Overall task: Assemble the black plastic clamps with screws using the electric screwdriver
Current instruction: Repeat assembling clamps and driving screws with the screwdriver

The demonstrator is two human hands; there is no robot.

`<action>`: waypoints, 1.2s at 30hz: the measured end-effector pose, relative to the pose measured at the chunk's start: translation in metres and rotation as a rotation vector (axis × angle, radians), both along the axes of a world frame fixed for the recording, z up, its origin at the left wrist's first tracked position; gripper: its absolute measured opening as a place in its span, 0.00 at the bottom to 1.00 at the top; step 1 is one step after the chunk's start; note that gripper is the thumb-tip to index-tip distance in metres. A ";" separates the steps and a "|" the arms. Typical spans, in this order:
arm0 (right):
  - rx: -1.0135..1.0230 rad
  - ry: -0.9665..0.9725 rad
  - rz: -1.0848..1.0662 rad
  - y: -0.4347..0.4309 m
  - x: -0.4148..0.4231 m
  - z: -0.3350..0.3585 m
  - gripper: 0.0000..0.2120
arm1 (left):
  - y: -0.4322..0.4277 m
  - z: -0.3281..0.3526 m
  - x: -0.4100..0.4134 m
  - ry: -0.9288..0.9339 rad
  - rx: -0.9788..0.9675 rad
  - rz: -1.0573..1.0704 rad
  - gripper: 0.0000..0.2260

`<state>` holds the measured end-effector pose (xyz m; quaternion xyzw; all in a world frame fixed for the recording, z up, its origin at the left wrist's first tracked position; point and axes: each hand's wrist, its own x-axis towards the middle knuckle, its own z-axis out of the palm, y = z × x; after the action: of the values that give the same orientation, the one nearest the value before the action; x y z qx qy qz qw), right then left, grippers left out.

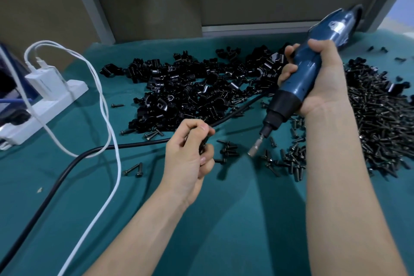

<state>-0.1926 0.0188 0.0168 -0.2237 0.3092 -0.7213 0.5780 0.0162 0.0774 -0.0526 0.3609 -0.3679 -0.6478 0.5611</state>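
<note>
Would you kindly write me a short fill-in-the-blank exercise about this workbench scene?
1. The right hand grips the ____ electric screwdriver.
2. Its bit points ____ toward the cloth.
3. The pile of screws lies to the ____ of the pile of black clamps.
4. The left hand pinches a small ____ part.
Missing words: blue; down; right; black.

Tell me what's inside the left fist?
A small black part peeks out between the left hand's curled fingers; they cover most of it, so clamp or screw, unclear.
</note>
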 end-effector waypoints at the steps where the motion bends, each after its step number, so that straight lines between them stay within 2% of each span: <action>1: 0.009 0.028 0.020 0.000 -0.001 0.000 0.06 | -0.001 0.000 0.001 -0.007 -0.008 0.007 0.17; 6: 0.119 0.289 0.084 0.003 0.004 0.004 0.07 | -0.006 -0.006 0.002 -0.062 -0.024 -0.008 0.15; 10: 0.249 0.540 -0.015 0.006 0.013 0.013 0.10 | -0.011 -0.012 0.003 0.126 0.020 -0.059 0.19; 13: 0.189 0.721 -0.028 0.013 0.016 0.026 0.10 | -0.013 -0.014 0.005 0.111 0.031 -0.029 0.22; 16: 0.123 1.040 0.039 0.017 0.017 0.038 0.11 | -0.013 -0.009 0.007 -0.083 -0.054 0.071 0.20; 19: 0.148 1.455 0.113 0.015 0.025 0.036 0.15 | -0.010 0.002 0.012 -0.433 -0.339 0.224 0.22; 22: 0.183 1.806 0.092 0.010 0.041 0.017 0.23 | -0.001 0.011 0.016 -0.560 -0.563 0.307 0.23; 24: 0.194 1.881 0.092 0.007 0.048 0.001 0.25 | 0.005 0.015 0.016 -0.574 -0.620 0.343 0.21; 28: 0.093 2.075 0.148 0.002 0.064 -0.024 0.22 | 0.007 0.014 0.012 -0.582 -0.662 0.344 0.20; 33: -0.166 2.213 0.172 -0.001 0.079 -0.042 0.23 | 0.008 0.013 0.009 -0.591 -0.680 0.334 0.22; 36: -0.333 2.252 0.128 -0.006 0.080 -0.053 0.23 | 0.008 0.011 0.008 -0.628 -0.684 0.337 0.18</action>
<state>-0.1128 0.0128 -0.0361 -0.8332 0.5408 -0.1119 -0.0292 0.0247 0.0859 -0.0416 0.3884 -0.6474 -0.2501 0.6062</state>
